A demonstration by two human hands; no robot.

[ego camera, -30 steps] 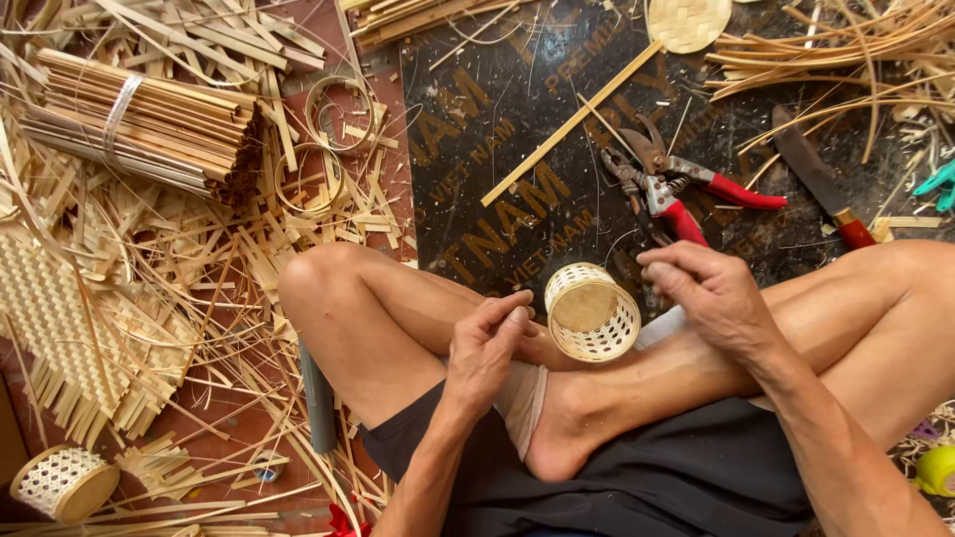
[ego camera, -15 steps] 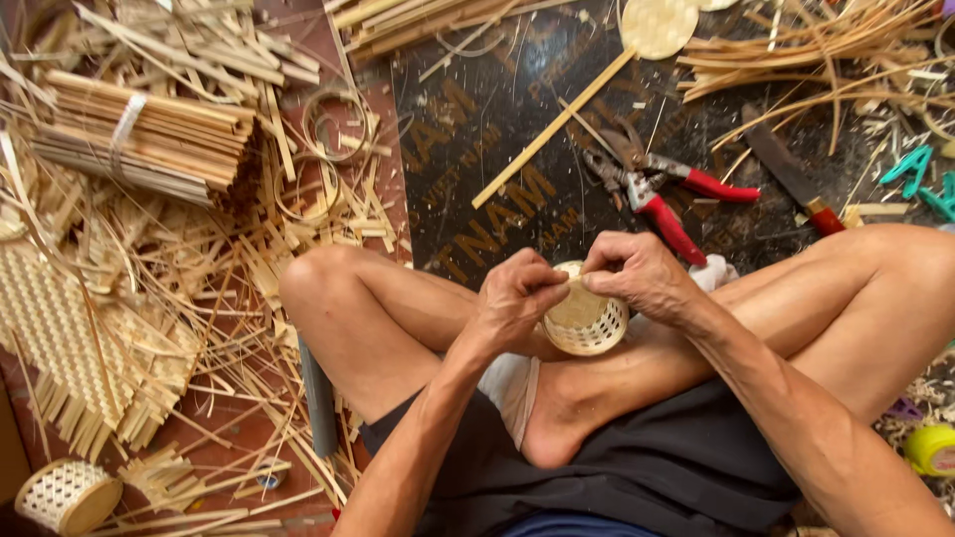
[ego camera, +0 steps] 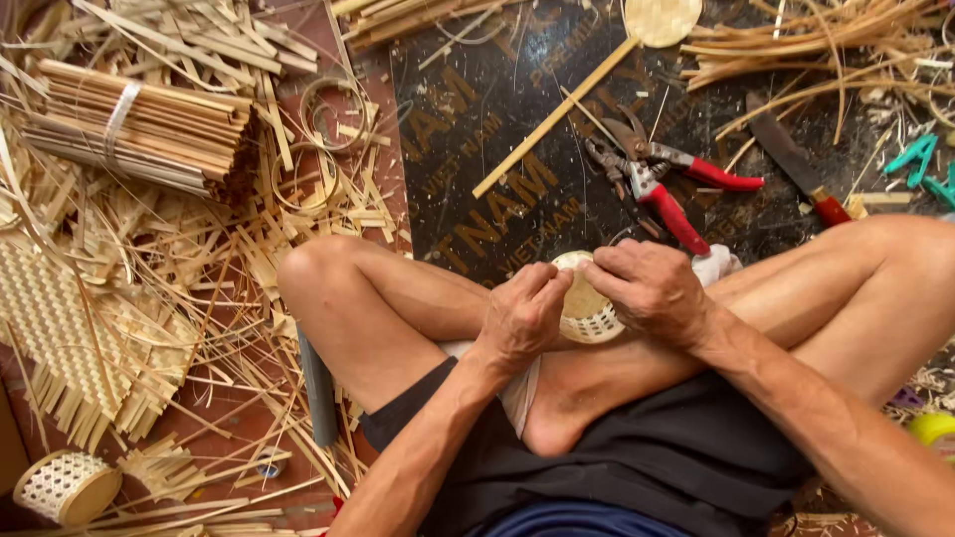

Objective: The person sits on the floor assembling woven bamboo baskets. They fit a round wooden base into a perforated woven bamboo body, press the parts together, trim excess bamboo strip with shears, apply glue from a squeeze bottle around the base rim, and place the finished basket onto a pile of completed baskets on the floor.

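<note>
While the person sits cross-legged on the floor (ego camera: 298, 398), a dark printed mat (ego camera: 497, 129) covers the ground ahead of the knees, the largest item in view. Left of it lies a flat woven panel (ego camera: 50, 328) with loose strip ends, set among scattered bamboo offcuts. Above that panel sits a bundle of bamboo slats (ego camera: 149, 129) tied with a pale band. On the mat a long bamboo stick (ego camera: 552, 119) runs diagonally up toward a round woven disc (ego camera: 664, 18) at the top edge. Just right of the stick lie red-handled pliers (ego camera: 657, 189), and further right a knife (ego camera: 791, 159) with a red handle. A finished small woven basket (ego camera: 65, 487) rests at lower left, well apart from the hands. The small woven basket (ego camera: 587, 308) being worked sits over the crossed shins, between both hands, its pale base showing. The left hand (ego camera: 522, 313) is curled closed against the basket's left rim, fingers pinching it. The right hand (ego camera: 652, 288) is closed over the basket's top right edge, fingertips pressed onto the weave. Both hands touch the basket and nearly meet at its upper rim.
</note>
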